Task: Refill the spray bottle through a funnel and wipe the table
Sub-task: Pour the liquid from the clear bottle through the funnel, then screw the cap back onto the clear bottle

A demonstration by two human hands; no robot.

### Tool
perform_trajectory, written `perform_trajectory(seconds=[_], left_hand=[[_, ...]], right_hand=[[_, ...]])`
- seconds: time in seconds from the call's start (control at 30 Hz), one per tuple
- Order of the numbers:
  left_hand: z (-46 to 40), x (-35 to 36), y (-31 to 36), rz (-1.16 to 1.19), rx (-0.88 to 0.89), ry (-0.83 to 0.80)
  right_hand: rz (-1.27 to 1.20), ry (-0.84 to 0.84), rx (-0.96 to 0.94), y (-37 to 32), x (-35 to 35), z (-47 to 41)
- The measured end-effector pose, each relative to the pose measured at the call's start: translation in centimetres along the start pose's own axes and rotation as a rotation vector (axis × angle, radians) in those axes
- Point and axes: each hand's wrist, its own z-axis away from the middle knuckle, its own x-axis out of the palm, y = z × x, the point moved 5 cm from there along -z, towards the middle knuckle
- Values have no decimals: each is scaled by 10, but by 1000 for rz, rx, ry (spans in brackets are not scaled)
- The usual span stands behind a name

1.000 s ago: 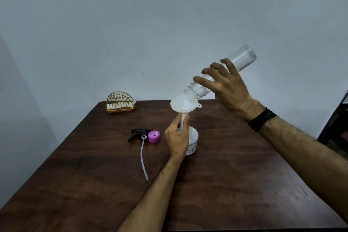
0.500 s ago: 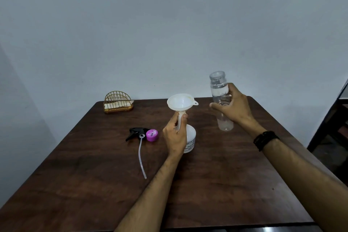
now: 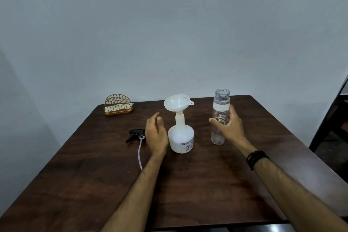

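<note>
Both bare forearms are reaching forward from the bottom edge, angling inward. The left hand is hanging edge-on with fingers straight and together, thumb side up, its grip slack and closed on nothing. The right hand is spreading open, thumb stretched left and fingers curved, palm facing away. A dark band is circling the right wrist.

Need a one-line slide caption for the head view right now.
Funnel seated in spray bottle; clear bottle upright on table, both hands open.
</note>
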Motion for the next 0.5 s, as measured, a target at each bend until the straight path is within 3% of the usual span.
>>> perform_trajectory(seconds=[0.07, 0.2, 0.3, 0.5], left_hand=[[-13, -8, -9, -235, -65, -52], [-23, -7, -27, -660, -35, -389], [-19, -5, -35, -842, 7, -519], [-20, -9, -36, -998, 45, -586]], right_hand=[[-15, 8, -2, 2, 3, 1], [-41, 47, -6, 8, 8, 4], [-55, 67, -7, 12, 11, 7], [-83, 66, -11, 17, 16, 9]])
